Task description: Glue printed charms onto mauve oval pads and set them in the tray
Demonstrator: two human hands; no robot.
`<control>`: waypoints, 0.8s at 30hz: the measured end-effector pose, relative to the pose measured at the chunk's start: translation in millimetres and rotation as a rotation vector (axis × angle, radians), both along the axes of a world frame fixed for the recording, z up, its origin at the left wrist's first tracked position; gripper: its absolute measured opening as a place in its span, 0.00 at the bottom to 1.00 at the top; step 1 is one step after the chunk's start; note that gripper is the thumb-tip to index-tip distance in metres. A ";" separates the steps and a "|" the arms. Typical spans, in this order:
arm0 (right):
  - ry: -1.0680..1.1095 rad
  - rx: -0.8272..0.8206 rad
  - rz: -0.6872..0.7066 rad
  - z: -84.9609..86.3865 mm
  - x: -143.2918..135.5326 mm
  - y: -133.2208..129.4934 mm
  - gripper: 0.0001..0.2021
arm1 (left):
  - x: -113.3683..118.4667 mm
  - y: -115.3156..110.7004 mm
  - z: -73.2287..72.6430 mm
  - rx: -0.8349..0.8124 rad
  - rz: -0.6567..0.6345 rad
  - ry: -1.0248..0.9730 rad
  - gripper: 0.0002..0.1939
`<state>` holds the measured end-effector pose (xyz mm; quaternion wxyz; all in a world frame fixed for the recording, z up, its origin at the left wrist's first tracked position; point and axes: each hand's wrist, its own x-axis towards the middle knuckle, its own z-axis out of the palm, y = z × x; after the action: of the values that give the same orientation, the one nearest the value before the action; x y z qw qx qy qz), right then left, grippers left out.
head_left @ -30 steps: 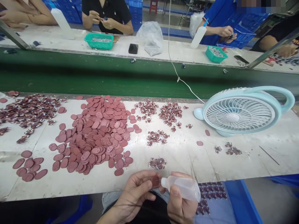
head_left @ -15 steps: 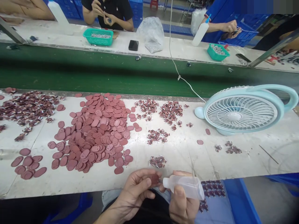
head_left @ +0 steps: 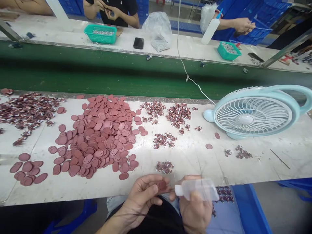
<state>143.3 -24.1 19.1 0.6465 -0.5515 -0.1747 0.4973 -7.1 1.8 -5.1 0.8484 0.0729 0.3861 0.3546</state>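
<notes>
Head view: left hand (head_left: 143, 198) fingers pinch a disc (head_left: 161, 186); right hand (head_left: 196, 211) grips a bottle (head_left: 198, 189), nozzle pointing left, touching the disc.

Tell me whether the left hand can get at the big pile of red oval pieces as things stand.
Probably yes, but not freely: the left hand already pinches a red oval piece. The pile lies on the table up and to its left, with nothing between them.
</notes>
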 end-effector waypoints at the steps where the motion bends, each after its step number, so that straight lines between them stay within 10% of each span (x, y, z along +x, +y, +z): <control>1: 0.094 -0.002 -0.030 0.5 5.0 5.1 0.13 | -0.2 0.1 0.6 0.003 0.001 0.000 0.14; 7: 0.894 -0.005 0.055 -25.0 61.9 29.0 0.13 | -5.6 2.5 -1.0 -0.011 0.018 -0.004 0.12; 13: 0.869 0.061 0.113 -48.6 85.7 24.3 0.14 | -26.2 9.3 -7.2 0.016 0.077 0.048 0.13; 19: -0.271 -0.063 0.314 -36.4 58.6 9.6 0.12 | -43.6 12.1 -5.5 0.022 0.140 0.130 0.12; 24: -0.706 -0.054 0.537 -46.0 48.5 25.9 0.13 | -41.9 9.5 -5.8 0.015 0.118 0.125 0.12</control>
<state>191.8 1.8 -26.9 0.3807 -0.6393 -0.5088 0.4330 -49.0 11.3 -10.9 0.7998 0.0781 0.4393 0.4016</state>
